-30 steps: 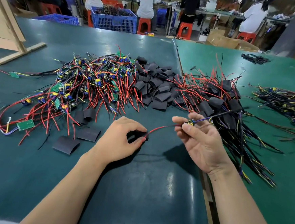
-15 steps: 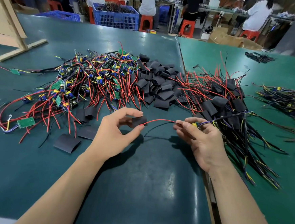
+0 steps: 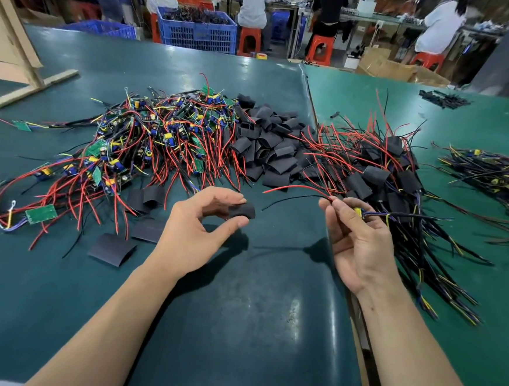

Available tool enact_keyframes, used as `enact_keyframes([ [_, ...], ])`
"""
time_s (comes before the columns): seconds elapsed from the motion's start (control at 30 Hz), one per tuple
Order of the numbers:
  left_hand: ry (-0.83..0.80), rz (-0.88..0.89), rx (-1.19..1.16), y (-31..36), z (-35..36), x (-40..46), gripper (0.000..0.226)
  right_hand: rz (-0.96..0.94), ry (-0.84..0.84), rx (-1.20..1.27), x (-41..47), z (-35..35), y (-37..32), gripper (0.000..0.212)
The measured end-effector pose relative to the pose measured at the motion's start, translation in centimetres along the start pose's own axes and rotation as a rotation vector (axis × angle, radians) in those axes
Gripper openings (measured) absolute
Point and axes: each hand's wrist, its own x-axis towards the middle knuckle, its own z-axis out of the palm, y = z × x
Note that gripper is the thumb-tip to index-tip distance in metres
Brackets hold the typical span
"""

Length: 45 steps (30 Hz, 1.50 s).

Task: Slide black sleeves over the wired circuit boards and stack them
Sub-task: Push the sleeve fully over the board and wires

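Far to the left of my hands, the pile of bare boards (image 3: 147, 141) is lying on the table (image 3: 236, 328). My left hand (image 3: 195, 231) is pinching a black sleeve (image 3: 242, 211) between thumb and fingers. Just right of it, apart from the sleeve, my right hand (image 3: 362, 241) is gripping a wired board (image 3: 358, 211), its red wire (image 3: 296, 188) reaching toward the sleeve. Beyond that hand, the sleeved stack (image 3: 382, 178) is resting.
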Motion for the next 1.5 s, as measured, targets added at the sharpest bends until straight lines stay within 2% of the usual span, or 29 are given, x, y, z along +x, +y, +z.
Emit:
enact_keyframes([
  [0.2, -0.008, 0.003, -0.012, 0.0, 0.0, -0.1, 0.03, -0.003, -0.015, -0.001, 0.1, 0.1, 0.3, 0.011],
  [0.4, 0.111, 0.035, 0.018, 0.1, 0.4, 0.0, 0.022, -0.009, -0.039, -0.127, 0.0, 0.5, 1.3, 0.014],
  [0.57, 0.195, 0.112, -0.031, 0.0, 0.8, 0.2, 0.02, -0.003, 0.028, -0.138, 0.0, 0.5, 1.7, 0.019],
  [1.13, 0.106, 0.149, -0.101, -0.1, 0.8, 0.0, 0.021, 0.049, 0.094, -0.086, 0.2, 0.6, 1.5, 0.021],
  [1.5, 0.091, 0.156, -0.028, -0.4, 0.7, -0.1, 0.019, 0.086, 0.094, -0.09, 0.2, 0.6, 1.4, 0.022],
])
